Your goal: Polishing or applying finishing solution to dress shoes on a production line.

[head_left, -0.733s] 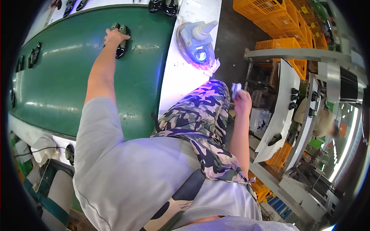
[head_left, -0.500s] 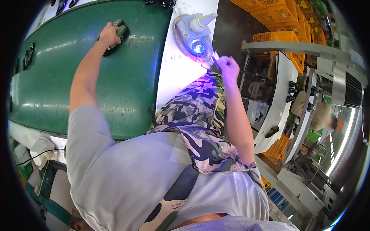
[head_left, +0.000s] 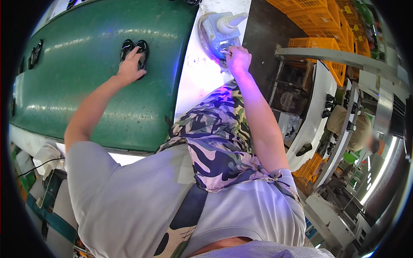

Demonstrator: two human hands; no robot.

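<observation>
- Pair of black shoes (head_left: 126,48): on the green belt (head_left: 159,96), well in from its right edge and near end. Side by side, long axes roughly parallel to that right edge, glossy toes facing away from the person.
- Left hand (head_left: 130,71): nearer one by far. Comes in from the heel end; fingers lie forward over the right-hand shoe, thumb to its right by the heel. In contact, but can't tell if they're clamped or just resting; the palm hides the heels.
- So from the left fingers, toes lie straight ahead and the other shoe just to the left.
- Right hand (head_left: 239,60): across the belt edge, over the white counter (head_left: 198,75), at the near side of a spouted container (head_left: 211,30) on a round dish (head_left: 200,32). Fingers curled in; can't tell if they pinch anything.
- Room: bare belt both sides of the pair; leftward it reaches other dark shoes (head_left: 35,55) near the left edge.
- Tight spot: the right hand sits between container and camouflage cloth (head_left: 215,116).
</observation>
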